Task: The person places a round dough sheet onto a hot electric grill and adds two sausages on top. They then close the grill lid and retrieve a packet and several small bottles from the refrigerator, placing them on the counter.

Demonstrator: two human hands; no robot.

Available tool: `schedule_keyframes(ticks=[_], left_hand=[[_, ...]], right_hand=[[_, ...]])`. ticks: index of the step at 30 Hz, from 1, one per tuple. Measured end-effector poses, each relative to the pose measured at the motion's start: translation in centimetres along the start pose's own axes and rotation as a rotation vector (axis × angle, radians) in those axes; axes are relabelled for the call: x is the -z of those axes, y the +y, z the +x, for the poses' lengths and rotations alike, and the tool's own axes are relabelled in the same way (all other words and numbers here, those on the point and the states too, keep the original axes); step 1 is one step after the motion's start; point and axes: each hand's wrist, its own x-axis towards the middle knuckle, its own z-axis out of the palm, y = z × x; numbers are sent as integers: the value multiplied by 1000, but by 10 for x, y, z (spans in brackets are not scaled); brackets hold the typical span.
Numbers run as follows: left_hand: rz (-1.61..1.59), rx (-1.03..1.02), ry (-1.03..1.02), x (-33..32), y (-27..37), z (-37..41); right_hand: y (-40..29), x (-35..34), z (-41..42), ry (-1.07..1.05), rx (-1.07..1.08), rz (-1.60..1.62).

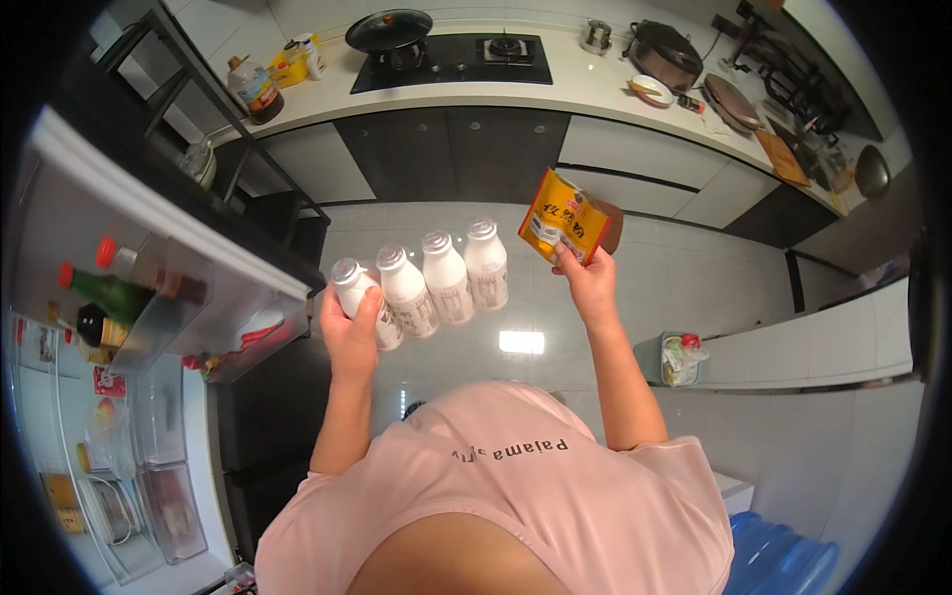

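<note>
My left hand [352,327] grips the leftmost bottle of a row of several white bottles [446,286] with foil-like caps, joined side by side in clear wrap and held up over the floor. In my right hand [591,286] is a flat yellow packet with red edges [565,216], pinched at its lower corner between thumb and fingers. The packet bears writing. A gap lies between the bottles and the packet. The open refrigerator [197,446] stands at the left, with sauce bottles [111,294] in its door shelf.
Ahead runs a counter [454,97] with a gas hob [454,63], a lidded pan [389,31], an oil jug [255,93] and a cooker [664,56]. A black shelf rack [238,171] is at left. At right stands a small bin [658,357]; blue water jugs [781,558] are lower right.
</note>
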Motion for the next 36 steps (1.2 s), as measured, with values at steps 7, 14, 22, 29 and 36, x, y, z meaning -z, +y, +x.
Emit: schedule_keyframes(ticks=[7, 14, 22, 29, 36], left_hand=[[36, 34, -43, -84, -40, 86], [-100, 61, -120, -172, -115, 204], [-137, 144, -256, -283, -168, 336], [-62, 180, -247, -358, -200, 411], [86, 140, -114, -416, -220, 459]], right_hand=[[54, 61, 95, 99, -191, 179], [96, 86, 217, 142, -263, 161], [118, 121, 383, 281, -308, 67], [194, 163, 511, 246, -350, 41], [256, 177, 654, 317, -262, -80]])
